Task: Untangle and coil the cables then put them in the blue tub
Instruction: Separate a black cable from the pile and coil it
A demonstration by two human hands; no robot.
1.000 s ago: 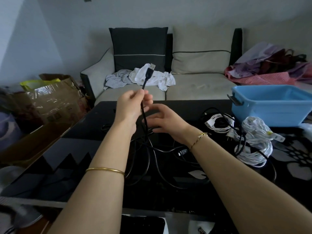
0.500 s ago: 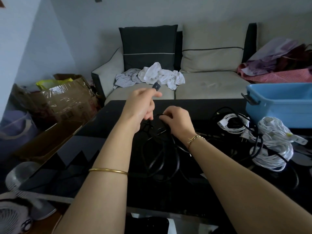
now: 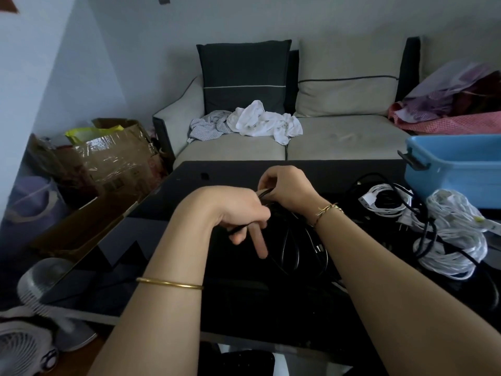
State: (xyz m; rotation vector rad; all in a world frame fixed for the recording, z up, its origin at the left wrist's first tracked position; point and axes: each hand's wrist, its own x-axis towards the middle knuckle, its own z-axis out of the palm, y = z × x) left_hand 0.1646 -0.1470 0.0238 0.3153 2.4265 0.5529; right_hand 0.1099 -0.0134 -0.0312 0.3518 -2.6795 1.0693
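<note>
Down has come the left hand: 0.5 s ago it held the plug end up against the sofa, and now it sits low over the black table, knuckles up, with the plug out of sight. The right hand has lifted a little and sits just behind it, the 2 hands almost touching.

Print on the cardboard box by the wall is too blurred to read.

The left hand's fingers are curled around the black cable, a strand crossing under the knuckles, while 1 finger sticks out straight, pointing down at the table. The right hand's fingertips are bunched together, pinching the same cable where it rises between the 2 hands.

Below both grips the cable hangs in loose loops onto the table, under the right wrist. The blue tub stands at the table's far right corner, well apart from the hands. Between it and the right forearm lie 2 white cable bundles, with other black leads running over them.
</note>
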